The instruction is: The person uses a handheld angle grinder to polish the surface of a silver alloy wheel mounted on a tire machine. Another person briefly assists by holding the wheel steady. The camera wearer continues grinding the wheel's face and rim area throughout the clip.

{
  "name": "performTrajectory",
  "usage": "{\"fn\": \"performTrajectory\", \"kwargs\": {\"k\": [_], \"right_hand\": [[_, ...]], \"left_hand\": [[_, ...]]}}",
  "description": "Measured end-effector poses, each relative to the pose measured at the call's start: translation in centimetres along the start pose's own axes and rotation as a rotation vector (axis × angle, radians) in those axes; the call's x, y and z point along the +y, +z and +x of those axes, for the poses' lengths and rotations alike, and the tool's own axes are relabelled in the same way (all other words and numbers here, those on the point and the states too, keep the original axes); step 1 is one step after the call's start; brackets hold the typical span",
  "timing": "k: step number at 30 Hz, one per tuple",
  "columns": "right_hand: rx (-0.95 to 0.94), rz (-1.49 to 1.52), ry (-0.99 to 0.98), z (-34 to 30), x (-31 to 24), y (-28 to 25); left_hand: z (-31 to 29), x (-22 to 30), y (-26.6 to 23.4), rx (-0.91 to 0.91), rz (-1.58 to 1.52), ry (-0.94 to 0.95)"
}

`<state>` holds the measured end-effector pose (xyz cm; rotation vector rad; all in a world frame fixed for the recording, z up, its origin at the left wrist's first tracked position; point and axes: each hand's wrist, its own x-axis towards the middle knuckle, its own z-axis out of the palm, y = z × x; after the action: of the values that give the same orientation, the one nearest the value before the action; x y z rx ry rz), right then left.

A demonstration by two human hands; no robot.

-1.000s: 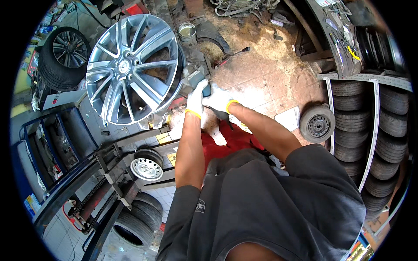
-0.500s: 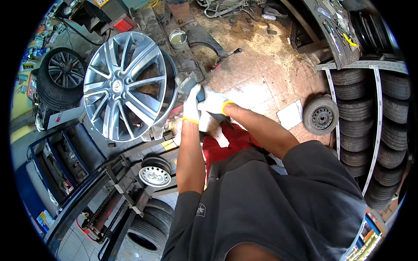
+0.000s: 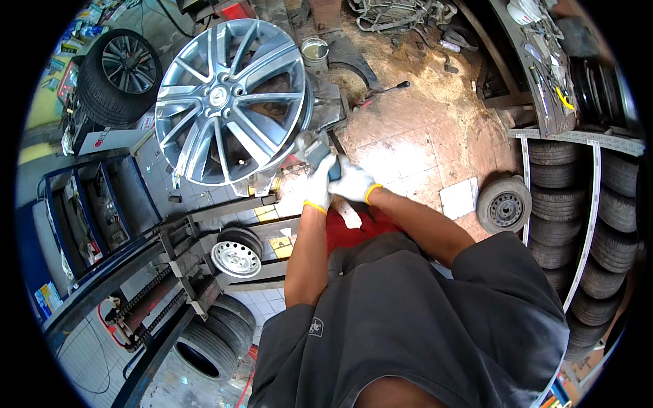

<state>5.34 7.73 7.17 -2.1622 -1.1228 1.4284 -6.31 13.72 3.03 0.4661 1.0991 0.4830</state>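
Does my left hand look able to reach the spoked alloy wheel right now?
Probably not freely: the left hand is near the alloy wheel, but holds a handheld tool, which sits between them.

Black tyres [image 3: 556, 202] in a rack [image 3: 592, 170], a white wheel [image 3: 236, 259]

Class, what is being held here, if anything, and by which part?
A grey power tool; the left hand and right hand grip it behind its head, exact grip unclear.
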Motion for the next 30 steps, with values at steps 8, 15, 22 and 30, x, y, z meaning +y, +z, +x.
{"fn": "performTrajectory", "kwargs": {"k": [8, 15, 22, 30], "right_hand": [[-0.183, -0.01, -0.105, -1.4, -7.2, 9.3], [-0.273, -0.146, -0.334, 0.5, -13.7, 15.6], [-0.4, -0.312, -0.191, -2.5, -8.0, 11.1], [-0.057, -0.208, -0.027, -1.5, 2.0, 6.2]], "left_hand": [[-4.8, 1.3, -12.4, 0.112, -0.121, 0.122], [-6.9, 6.2, -21.8, 0.127, -0.207, 0.195], [-13.0, 5.6, -27.5, 0.186, -0.095, 0.357], [-15.2, 2.7, -28.1, 0.236, -0.053, 0.339]]}}
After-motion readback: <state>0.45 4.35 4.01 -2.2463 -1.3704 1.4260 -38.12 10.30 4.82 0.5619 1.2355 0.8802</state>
